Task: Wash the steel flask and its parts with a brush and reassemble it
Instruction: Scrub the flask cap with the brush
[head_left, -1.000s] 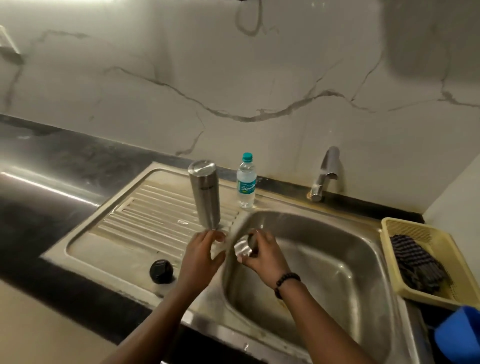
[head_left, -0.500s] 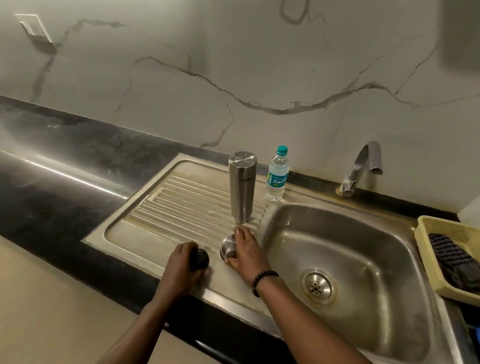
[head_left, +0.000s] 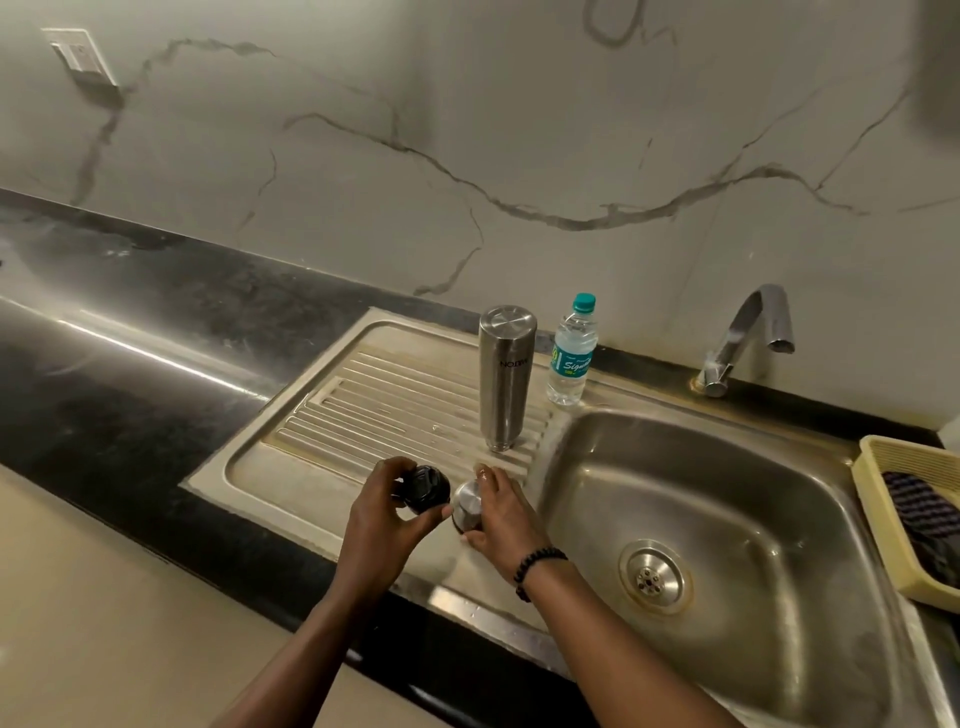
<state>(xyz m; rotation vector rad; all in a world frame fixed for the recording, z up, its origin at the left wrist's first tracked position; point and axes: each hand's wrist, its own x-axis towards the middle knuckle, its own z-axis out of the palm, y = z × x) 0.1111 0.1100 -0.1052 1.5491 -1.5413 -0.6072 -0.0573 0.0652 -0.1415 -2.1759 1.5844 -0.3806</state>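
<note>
The steel flask body (head_left: 505, 378) stands upside down on the ribbed drainboard (head_left: 363, 415), mouth down. My left hand (head_left: 382, 517) grips the black inner stopper (head_left: 423, 488), lifted just above the drainboard's front edge. Beside it my right hand (head_left: 501, 519) holds the small steel cap (head_left: 466, 504) with curled fingers, down at the drainboard surface. The stopper and the cap are close together, almost touching. No brush is in view.
A clear plastic water bottle (head_left: 571, 353) with a teal lid stands behind the flask. The steel sink basin (head_left: 727, 493) with its drain lies to the right, the tap (head_left: 748, 332) behind it. A yellow basket (head_left: 883, 519) holding a dark cloth sits at far right. Black counter (head_left: 130, 364) stretches left.
My right hand brought the steel cap from over the basin to the drainboard. My left hand took hold of the black stopper and lifted it toward the cap. The view shifted left.
</note>
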